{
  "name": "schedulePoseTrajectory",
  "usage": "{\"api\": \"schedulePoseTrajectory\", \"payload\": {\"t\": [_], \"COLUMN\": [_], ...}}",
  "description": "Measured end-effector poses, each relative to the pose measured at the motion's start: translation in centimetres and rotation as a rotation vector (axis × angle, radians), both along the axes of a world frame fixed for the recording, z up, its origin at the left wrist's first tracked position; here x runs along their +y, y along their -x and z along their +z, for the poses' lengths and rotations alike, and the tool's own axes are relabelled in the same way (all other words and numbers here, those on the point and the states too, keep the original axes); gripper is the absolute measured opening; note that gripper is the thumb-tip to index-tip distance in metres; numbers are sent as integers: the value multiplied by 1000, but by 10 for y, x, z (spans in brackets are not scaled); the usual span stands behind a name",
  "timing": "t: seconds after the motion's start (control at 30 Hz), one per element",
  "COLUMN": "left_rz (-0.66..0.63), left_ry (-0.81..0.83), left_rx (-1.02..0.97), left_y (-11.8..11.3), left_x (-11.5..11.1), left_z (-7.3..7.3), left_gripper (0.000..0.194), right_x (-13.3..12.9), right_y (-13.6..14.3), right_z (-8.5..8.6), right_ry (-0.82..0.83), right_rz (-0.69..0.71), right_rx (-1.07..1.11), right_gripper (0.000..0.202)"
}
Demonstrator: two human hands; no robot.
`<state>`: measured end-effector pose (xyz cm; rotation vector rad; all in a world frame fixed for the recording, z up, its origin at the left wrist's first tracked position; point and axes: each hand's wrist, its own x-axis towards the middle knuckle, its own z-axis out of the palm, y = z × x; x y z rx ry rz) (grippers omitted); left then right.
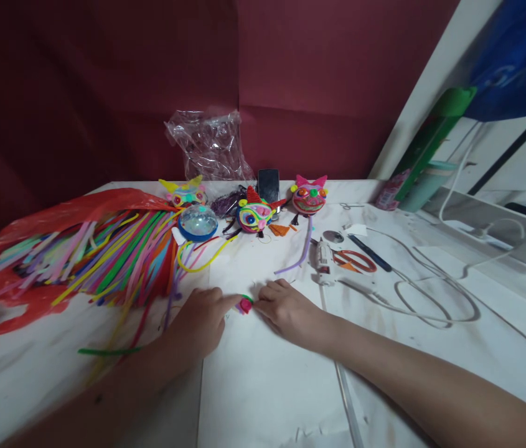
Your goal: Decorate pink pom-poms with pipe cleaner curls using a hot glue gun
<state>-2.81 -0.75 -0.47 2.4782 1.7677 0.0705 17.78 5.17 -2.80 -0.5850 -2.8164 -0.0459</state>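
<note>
A small pink-red piece (245,305) with a green strip along its top edge, apparently coiled pipe cleaner, sits between my hands low over the white table. My left hand (203,317) reaches in from the left with its index finger at the piece and the other fingers curled. From the right, my right hand (286,311) pinches the piece's edge, fingers bent inward. Both thumbs are partly hidden. Just beyond stands a decorated ball (254,218) with a colourful face and red horns. A purple pipe cleaner (297,256) lies past my right hand.
On the left, a red plastic bag (117,202) spills many coloured pipe cleaners (125,261). A clear half-dome with a blue rim (197,224) and two more decorated balls (309,198) stand behind. To the right are a glue gun (324,262), orange-handled scissors (360,261) and looping white cables (449,311).
</note>
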Motion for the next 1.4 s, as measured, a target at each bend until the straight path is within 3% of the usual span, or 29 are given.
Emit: {"api": "schedulePoseTrajectory", "payload": {"t": [0.3,0.47,0.7,1.03,1.4], "left_rz": [0,-4,-22,102,151], "left_ry": [-28,17,-79,-21,-45], "left_rx": [-87,-33,-13,38,84], "left_y": [-1,-3,-2,-6,-5], "left_x": [4,4,2,2,1], "left_z": [-5,0,-8,3,2], "left_gripper": [56,44,58,24,16], "right_x": [1,0,0,0,-2], "right_y": [0,1,1,0,0], "right_z": [-2,0,0,0,3], "right_ry": [-15,-15,0,-1,16], "right_rz": [-3,-11,-6,-10,-19], "right_rx": [3,-10,-10,-2,-30], "right_gripper": [22,22,22,22,21]}}
